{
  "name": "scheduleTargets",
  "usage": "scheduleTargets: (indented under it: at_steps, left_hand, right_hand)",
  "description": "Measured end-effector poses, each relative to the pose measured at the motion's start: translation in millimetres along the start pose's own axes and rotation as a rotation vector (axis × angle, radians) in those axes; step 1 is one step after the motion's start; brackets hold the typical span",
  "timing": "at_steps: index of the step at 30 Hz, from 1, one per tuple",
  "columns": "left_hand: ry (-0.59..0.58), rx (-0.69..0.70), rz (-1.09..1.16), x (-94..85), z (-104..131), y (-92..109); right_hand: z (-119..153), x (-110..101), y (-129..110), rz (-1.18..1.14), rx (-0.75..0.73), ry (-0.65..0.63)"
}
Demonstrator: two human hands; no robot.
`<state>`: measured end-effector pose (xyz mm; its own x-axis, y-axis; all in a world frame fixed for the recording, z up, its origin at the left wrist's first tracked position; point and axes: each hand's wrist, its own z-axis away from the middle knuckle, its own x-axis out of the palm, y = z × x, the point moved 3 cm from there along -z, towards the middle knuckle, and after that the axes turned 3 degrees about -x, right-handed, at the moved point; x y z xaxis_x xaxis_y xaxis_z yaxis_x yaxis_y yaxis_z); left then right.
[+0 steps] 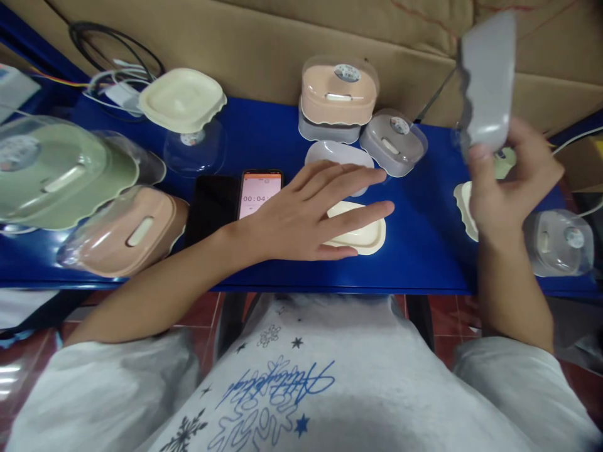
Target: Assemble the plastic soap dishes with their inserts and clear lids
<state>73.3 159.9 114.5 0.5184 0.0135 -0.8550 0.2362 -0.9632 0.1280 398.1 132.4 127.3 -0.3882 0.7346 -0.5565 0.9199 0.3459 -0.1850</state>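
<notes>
My right hand (pixel 511 176) pinches the lower end of a grey scalloped plastic tray (pixel 490 81), raised on edge above the table's right side. Fingers spread, my left hand (pixel 325 210) hovers or rests over a cream tray (pixel 365 235) at the middle; I cannot tell whether it touches. Just behind those fingers lies a pale grey tray (pixel 336 152), partly covered by the hand. A second cream piece (pixel 465 210) is half hidden behind my right wrist. Beyond it shows a bit of a small green piece (pixel 505 163).
Lidded boxes in peach (pixel 339 94) and grey (pixel 393 141) stand at the back. Green (pixel 66 169) and peach (pixel 127 235) boxes crowd the left, near a cream tray (pixel 183 97) on a clear cover (pixel 195 150). A phone (pixel 259 188) shows a timer. A clear-lidded grey box (pixel 560 242) sits right.
</notes>
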Motion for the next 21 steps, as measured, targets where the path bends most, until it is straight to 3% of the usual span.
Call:
scheduleTargets:
  at_steps: [3, 6, 12, 16, 21]
  left_hand:
    - [0.066, 0.037, -0.105, -8.7, 0.5, 0.4]
    - [0.006, 0.066, -0.189, -8.2, -0.5, -1.9]
    - [-0.309, 0.043, -0.107, 8.5, -0.1, -3.3]
    - [-0.333, 0.070, -0.104, 15.5, 2.7, 0.6]
    - [-0.345, 0.093, -0.151, 23.3, 3.6, 1.1]
  right_hand:
    - [12.5, 4.6, -42.6, -0.036, -0.256, -0.269]
    - [24.1, 10.5, -67.7, -0.120, -0.438, -0.509]
    - [32.6, 16.8, -83.1, -0.307, -0.630, -0.548]
    - [39.2, 27.1, -86.1, -0.353, -0.703, -0.614]
    - [42.1, 33.0, -85.7, -0.227, -0.719, -0.701]
